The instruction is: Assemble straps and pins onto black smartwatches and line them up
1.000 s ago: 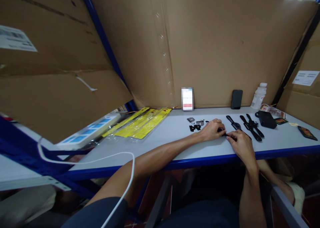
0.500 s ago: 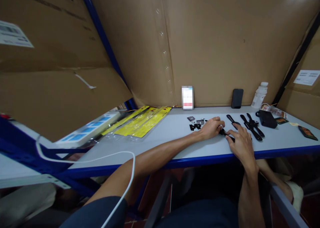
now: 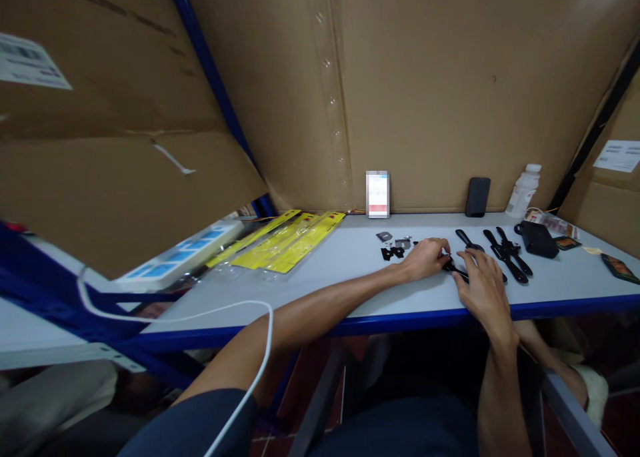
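A black spokeshave body lies low over the table between my hands, partly covered by fingers. My left hand is closed, its thumb and fingertips pinched at the middle of that body; any small part in the pinch is too small to make out. My right hand is bent over the handle on the right and steadies it. Just beyond my hands lies another black spokeshave, and to the right two more spokeshaves rest close together. Left of my left hand are black metal pieces and grey blade plates.
Yellow blister packs and a white power strip lie at the left. A lit phone, a dark phone and a bottle stand at the back. A black case sits right. A white cable crosses my left arm.
The view has shifted slightly, so the table things appear a little further right. Both hands stay at the spokeshave, with only small finger movement.
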A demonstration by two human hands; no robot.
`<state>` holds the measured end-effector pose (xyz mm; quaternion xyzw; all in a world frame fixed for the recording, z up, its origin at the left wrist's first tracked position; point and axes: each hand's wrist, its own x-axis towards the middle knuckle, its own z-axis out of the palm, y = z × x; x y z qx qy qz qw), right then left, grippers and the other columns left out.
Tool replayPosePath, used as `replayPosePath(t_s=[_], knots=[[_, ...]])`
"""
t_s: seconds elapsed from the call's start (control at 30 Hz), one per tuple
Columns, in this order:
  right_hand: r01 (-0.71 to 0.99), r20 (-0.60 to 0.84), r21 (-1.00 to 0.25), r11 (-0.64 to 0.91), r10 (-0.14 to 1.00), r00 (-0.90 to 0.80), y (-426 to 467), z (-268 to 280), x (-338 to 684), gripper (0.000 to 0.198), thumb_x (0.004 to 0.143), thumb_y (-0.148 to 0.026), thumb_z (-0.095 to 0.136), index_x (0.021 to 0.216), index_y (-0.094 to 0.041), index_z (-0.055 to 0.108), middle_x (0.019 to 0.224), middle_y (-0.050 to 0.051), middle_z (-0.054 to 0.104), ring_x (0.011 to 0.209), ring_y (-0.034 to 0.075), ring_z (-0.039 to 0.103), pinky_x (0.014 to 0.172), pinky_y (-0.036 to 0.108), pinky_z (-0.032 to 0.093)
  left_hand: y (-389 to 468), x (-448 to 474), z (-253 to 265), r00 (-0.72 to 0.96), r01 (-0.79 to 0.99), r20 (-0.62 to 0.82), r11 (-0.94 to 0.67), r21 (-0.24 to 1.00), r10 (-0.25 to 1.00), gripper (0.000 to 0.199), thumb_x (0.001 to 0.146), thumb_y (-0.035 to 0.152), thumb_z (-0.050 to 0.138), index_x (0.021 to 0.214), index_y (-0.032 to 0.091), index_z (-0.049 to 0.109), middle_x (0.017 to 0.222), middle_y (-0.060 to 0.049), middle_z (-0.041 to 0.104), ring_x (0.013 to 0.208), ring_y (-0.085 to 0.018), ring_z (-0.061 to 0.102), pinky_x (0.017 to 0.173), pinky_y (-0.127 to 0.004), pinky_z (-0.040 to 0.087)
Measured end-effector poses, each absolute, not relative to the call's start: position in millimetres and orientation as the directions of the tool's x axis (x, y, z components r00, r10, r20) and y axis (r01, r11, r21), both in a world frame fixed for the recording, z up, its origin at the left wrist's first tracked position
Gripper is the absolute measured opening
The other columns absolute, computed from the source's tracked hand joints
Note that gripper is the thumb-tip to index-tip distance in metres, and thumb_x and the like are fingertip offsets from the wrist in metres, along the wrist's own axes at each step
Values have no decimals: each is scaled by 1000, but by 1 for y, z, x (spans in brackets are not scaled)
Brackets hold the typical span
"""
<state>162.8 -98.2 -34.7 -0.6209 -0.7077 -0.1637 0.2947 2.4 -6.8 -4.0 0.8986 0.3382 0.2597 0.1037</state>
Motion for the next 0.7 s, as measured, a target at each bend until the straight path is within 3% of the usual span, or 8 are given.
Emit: replayPosePath(t_s=[0.2, 0.4, 0.7], knots=[[968, 591, -168, 188, 805, -54, -96, -37, 164, 40, 95, -27, 50, 133, -17, 60, 120, 14, 72, 121, 31, 57, 117, 53, 31, -5, -1, -5, 695, 512, 437, -820, 256, 570, 14, 94, 16, 58, 101, 19, 70, 89, -5, 66, 92, -21, 63, 82, -30, 47], [961, 604, -175, 214, 794, -67, -98, -33, 162, 36, 95, -28, 51, 126, -18, 65, 114, 14, 72, 114, 30, 59, 110, 50, 40, -2, -1, -8, 696, 505, 444, -824, 257, 565, 12, 93, 16, 59, 103, 17, 66, 93, -5, 65, 95, -21, 62, 84, -31, 48], [963, 615, -195, 184, 788, -27, -102, -28, 161, 39, 97, -33, 49, 130, -19, 66, 136, 15, 62, 127, 31, 53, 102, 46, 46, -5, -1, -5, 715, 517, 431, -831, 203, 550, 13, 95, 17, 55, 104, 17, 64, 102, -8, 66, 102, -23, 62, 87, -34, 50]])
